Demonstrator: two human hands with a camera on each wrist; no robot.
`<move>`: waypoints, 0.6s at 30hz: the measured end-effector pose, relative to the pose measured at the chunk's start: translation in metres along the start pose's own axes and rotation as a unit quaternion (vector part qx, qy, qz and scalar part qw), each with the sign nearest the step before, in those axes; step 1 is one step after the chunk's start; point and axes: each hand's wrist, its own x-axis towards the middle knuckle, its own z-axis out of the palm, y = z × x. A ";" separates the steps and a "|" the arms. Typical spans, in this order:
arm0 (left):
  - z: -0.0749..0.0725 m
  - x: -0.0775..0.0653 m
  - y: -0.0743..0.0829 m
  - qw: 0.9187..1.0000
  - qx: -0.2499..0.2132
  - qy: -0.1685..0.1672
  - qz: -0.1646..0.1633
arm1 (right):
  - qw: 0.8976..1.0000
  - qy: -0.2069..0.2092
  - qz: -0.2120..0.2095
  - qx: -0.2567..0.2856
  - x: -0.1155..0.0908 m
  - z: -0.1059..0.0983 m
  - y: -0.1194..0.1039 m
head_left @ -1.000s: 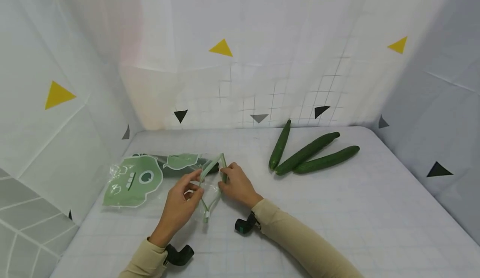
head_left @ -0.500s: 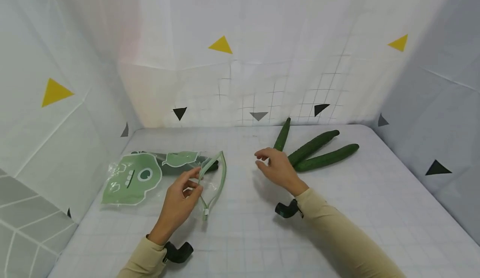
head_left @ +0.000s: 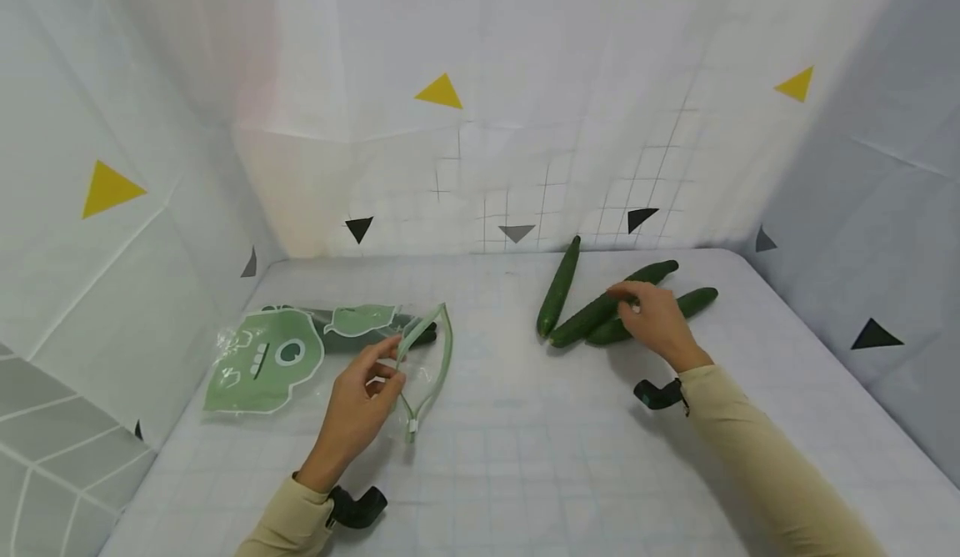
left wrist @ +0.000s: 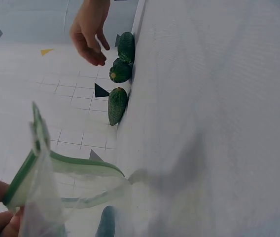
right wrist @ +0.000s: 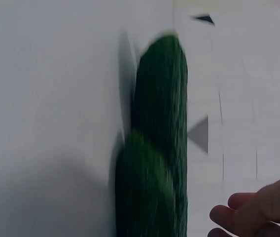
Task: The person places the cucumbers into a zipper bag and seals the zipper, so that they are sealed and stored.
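With thumb and fingers my left hand (head_left: 360,407) pinches one green edge of a clear zip bag (head_left: 262,373) printed with a green monster face. The bag lies on its side, and its mouth, edged by a green zip strip (left wrist: 88,162), gapes to the right. Through the plastic shows a dark green cucumber (head_left: 352,343). Over at the right, my right hand (head_left: 660,323) hovers with loosely bent fingers, nothing in them, above a middle cucumber (head_left: 585,321) and a right cucumber (head_left: 699,299). A third, left cucumber (head_left: 559,290) lies beside them.
A white grid-marked cloth covers the table (head_left: 495,474). White sheets with yellow and dark triangles close off the back (head_left: 525,57) and both sides. Each wrist carries a black camera mount, as on the right wrist (head_left: 657,394).
My right hand has let go of the bag's edge and travelled right to the cucumbers. The left hand keeps its pinch on the bag, almost unmoved.
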 end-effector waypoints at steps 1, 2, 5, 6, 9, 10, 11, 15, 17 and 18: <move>0.000 0.000 0.000 1.000 0.001 0.000 -0.001 | 1.000 0.001 0.016 -0.002 -0.001 -0.005 0.006; 0.000 0.000 0.000 1.000 0.003 0.001 -0.002 | 1.000 0.001 0.031 -0.001 -0.002 -0.010 0.012; 0.000 0.000 -0.001 1.000 0.005 0.001 -0.002 | 0.998 0.013 0.069 0.002 -0.007 -0.021 0.026; 0.000 0.000 -0.001 1.000 0.006 0.001 -0.001 | 0.997 0.019 0.078 0.002 -0.009 -0.024 0.030; -0.001 -0.001 -0.002 1.000 0.005 0.002 0.003 | 0.995 0.043 0.091 -0.011 -0.013 -0.029 0.041; -0.001 -0.001 -0.002 1.000 0.003 0.001 0.004 | 0.994 0.050 0.093 -0.016 -0.014 -0.029 0.045; -0.001 -0.001 -0.002 1.000 0.002 0.001 0.006 | 0.994 0.055 0.096 -0.023 -0.015 -0.030 0.049; -0.001 -0.001 -0.002 1.000 -0.001 -0.003 0.009 | 0.992 0.061 0.099 -0.044 -0.016 -0.032 0.062; -0.002 -0.001 -0.002 1.000 0.001 -0.004 0.010 | 0.992 0.065 0.098 -0.054 -0.016 -0.033 0.068; -0.002 -0.001 -0.002 1.000 0.002 -0.003 0.010 | 0.991 0.068 0.098 -0.057 -0.016 -0.034 0.071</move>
